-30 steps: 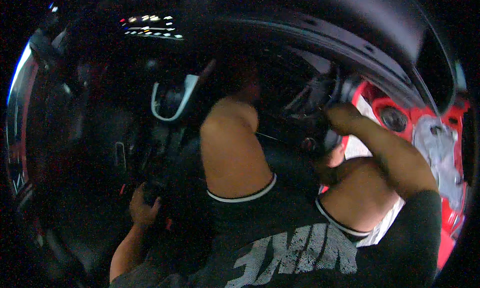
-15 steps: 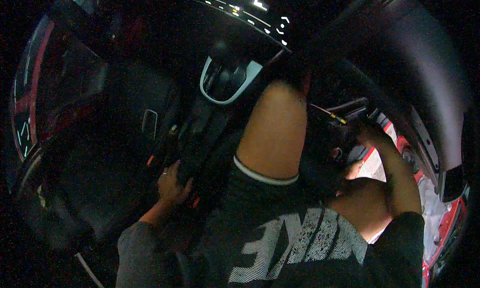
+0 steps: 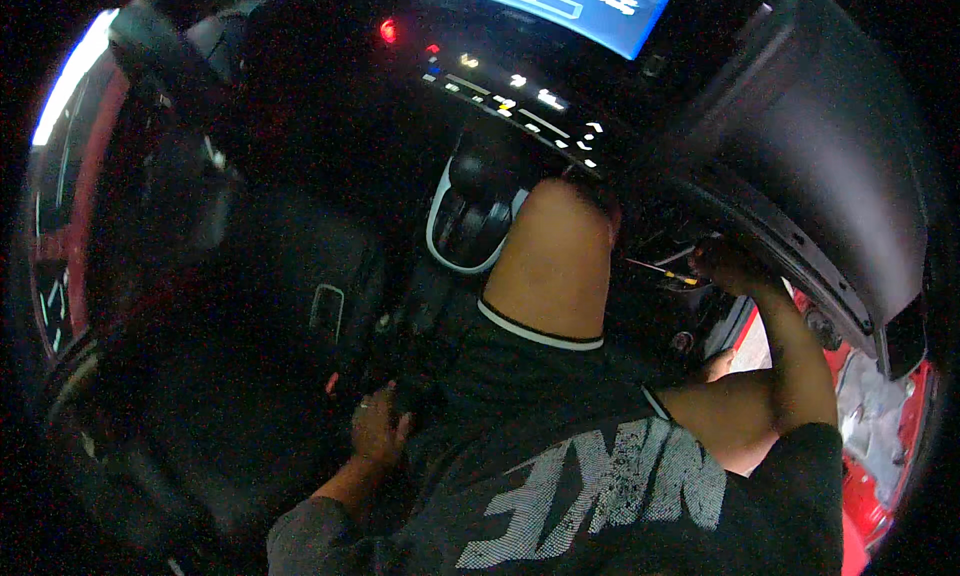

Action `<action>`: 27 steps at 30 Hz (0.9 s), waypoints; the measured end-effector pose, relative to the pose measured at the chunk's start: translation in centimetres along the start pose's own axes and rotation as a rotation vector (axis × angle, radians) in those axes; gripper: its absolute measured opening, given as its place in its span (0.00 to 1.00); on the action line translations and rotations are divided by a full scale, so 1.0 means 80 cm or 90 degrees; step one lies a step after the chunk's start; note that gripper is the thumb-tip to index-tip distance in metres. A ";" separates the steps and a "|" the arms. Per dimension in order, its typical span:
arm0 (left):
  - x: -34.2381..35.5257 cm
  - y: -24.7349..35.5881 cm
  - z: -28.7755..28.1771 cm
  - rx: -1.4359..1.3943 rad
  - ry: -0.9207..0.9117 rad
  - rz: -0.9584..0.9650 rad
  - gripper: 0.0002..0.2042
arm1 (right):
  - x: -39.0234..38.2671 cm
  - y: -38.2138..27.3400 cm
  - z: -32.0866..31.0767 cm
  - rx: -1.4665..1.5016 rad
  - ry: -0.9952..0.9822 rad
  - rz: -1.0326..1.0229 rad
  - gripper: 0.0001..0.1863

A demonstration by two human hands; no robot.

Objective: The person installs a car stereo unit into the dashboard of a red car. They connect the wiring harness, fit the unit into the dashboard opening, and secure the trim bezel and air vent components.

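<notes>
My right hand (image 3: pixel 728 268) is low beside the open car door, closed around the handle of a thin screwdriver (image 3: pixel 682 278). The tool has a yellow and dark handle, and its slim shaft points left past my bare knee (image 3: pixel 555 261). What its tip touches is lost in the dark. My left hand (image 3: pixel 378 428), with a ring on one finger, rests at the edge of the dark seat (image 3: pixel 230 396) by the centre console. Its thumb stands apart from the fingers and I see nothing in it.
A gear selector with a pale surround (image 3: pixel 435 231) lies ahead of my left hand. Beyond are a lit control strip (image 3: pixel 505 106) and a bright blue screen (image 3: pixel 590 6). The open door's dark panel (image 3: pixel 850 146) and red sill (image 3: pixel 865 496) border the right side.
My view has tipped upward, bringing the blue screen and a red light into sight. Both hands keep roughly their places, and the screwdriver stays in my right hand.
</notes>
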State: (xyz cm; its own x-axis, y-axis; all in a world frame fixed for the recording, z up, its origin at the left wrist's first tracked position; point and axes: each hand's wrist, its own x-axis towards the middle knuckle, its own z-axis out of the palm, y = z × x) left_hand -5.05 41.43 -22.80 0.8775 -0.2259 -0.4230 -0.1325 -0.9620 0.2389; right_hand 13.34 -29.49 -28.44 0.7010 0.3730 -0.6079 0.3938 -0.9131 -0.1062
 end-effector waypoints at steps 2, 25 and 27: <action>0.005 0.005 0.005 -0.009 0.020 -0.018 0.34 | 0.011 0.024 0.026 0.031 -0.021 0.016 0.20; 0.276 0.198 -0.207 -0.297 0.561 0.487 0.08 | -0.138 -0.229 -0.227 0.329 0.096 0.095 0.15; 0.320 0.245 -0.285 -0.338 0.643 0.642 0.08 | -0.161 -0.234 -0.248 0.368 0.144 0.057 0.12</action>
State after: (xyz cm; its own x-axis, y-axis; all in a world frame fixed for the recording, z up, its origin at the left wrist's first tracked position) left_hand 25.34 20.32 -9.05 0.4927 -0.3260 0.8068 -0.8672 -0.2606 0.4243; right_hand 8.77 -13.95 -3.02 0.8496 0.2583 -0.4599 -0.0141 -0.8604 -0.5094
